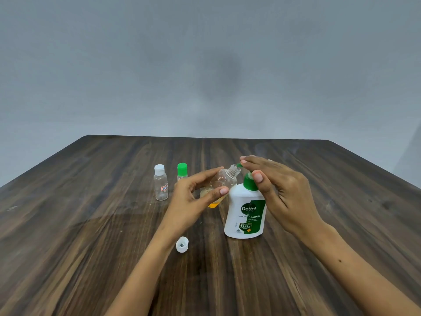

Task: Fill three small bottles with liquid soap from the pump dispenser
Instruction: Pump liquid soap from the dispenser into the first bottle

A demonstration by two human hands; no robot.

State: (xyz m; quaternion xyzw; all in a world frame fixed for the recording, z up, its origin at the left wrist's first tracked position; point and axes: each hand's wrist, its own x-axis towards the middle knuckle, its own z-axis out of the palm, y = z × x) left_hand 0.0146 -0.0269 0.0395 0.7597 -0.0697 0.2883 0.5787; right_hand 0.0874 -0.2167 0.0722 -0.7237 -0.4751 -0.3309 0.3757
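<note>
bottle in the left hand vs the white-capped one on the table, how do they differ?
The held bottle is uncapped; the white-capped bottle is closed. The held bottle is tilted, neck toward the pump dispenser, gripped by the left hand; the white-capped bottle stands upright, untouched. The held bottle has orange-yellow liquid at its bottom; the white-capped bottle looks empty. Both are small and clear.
</note>
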